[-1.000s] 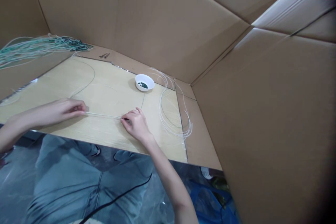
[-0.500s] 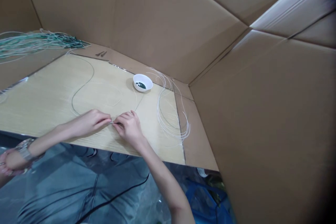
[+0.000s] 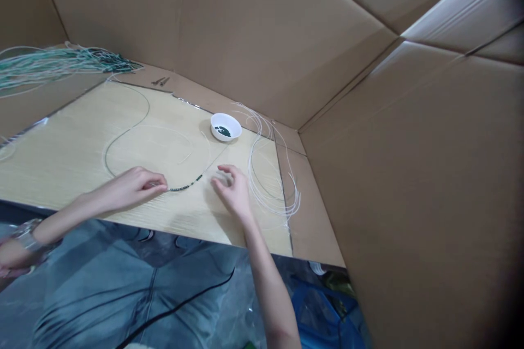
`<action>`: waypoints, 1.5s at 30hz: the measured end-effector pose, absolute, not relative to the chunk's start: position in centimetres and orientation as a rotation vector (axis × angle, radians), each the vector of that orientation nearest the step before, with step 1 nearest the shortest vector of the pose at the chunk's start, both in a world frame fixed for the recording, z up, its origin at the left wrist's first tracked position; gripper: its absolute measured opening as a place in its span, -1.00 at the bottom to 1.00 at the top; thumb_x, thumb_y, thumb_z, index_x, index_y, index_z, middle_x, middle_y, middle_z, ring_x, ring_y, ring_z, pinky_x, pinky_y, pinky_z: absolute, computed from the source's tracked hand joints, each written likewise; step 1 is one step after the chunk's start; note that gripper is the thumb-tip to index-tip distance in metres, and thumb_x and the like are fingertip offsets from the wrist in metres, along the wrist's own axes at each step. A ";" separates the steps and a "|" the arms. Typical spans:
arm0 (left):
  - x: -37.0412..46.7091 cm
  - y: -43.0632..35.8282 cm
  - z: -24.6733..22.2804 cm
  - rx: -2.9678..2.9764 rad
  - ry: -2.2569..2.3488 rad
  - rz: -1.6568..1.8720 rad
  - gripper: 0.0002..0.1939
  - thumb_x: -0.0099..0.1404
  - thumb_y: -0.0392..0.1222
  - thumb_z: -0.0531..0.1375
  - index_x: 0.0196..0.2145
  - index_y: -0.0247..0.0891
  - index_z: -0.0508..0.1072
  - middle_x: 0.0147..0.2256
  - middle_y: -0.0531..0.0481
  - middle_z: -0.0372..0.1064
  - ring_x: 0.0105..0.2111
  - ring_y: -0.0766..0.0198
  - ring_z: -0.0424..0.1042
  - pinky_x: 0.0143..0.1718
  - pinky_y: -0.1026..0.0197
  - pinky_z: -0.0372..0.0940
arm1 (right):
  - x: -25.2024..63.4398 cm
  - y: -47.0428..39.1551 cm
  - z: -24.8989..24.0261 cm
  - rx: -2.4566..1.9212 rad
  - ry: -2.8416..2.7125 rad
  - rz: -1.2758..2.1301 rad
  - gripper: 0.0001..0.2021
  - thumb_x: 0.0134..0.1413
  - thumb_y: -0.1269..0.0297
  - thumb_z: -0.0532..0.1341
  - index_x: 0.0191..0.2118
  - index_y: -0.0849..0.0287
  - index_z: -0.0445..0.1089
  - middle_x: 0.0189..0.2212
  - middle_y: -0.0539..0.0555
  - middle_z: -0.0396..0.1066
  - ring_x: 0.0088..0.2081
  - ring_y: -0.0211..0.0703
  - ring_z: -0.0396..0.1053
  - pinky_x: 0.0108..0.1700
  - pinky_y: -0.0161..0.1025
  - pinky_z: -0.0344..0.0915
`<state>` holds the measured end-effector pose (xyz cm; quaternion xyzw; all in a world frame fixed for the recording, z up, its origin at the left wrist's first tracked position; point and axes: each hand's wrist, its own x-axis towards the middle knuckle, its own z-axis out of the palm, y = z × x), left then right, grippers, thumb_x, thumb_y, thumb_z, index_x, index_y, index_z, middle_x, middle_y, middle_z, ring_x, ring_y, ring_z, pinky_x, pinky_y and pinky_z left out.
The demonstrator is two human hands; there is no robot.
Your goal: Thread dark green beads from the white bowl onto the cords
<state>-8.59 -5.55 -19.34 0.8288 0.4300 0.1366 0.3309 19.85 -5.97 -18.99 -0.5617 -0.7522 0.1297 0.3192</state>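
Note:
My left hand pinches a thin cord above the board near its front edge. Dark green beads are threaded on the cord just right of those fingertips, with a small gap before a few more. The cord's other end slants up toward a white bowl that holds more dark green beads. To the right of the strung beads, my right hand hovers with thumb and fingers apart, holding nothing.
A loose coil of white cord lies at the board's right side. A bundle of green and white strands lies at the far left. Small dark metal pieces sit at the back edge. Cardboard walls rise behind and to the right.
My right hand has let go of the beaded cord and moved right, its fingers opening. The strung beads now show. My left hand still pinches the cord, slightly further left.

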 end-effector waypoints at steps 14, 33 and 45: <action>-8.2 -6.8 -18.8 2.133 1.087 0.416 -0.57 0.41 0.11 -0.08 -0.30 -0.24 0.39 -0.35 0.00 0.41 -0.33 0.25 0.36 -0.28 0.29 0.14 | 12.5 -6.7 -18.5 -0.989 -2.437 0.509 -0.82 0.16 0.26 0.23 -0.15 0.19 0.46 -0.22 0.04 0.52 -0.13 -0.21 0.35 -0.03 -0.26 0.24; -8.6 -6.6 -18.6 2.022 1.119 0.487 -0.54 0.39 0.11 -0.07 -0.43 -0.30 0.33 -0.51 0.06 0.24 -0.46 0.33 0.23 -0.38 0.33 0.08 | 14.3 -5.4 -18.5 -0.931 -2.582 0.238 -0.78 0.26 0.20 0.13 -0.26 0.18 0.49 -0.31 0.08 0.52 -0.19 -0.22 0.40 -0.09 -0.22 0.12; -9.6 -6.2 -19.2 1.975 1.176 0.507 -0.55 0.37 0.11 -0.05 -0.41 -0.30 0.38 -0.48 0.05 0.32 -0.45 0.31 0.27 -0.38 0.33 0.11 | 14.3 -5.3 -18.8 -0.987 -2.480 0.273 -0.65 0.13 0.05 0.23 -0.09 0.21 0.41 -0.21 0.08 0.53 -0.06 -0.17 0.38 -0.02 -0.21 0.14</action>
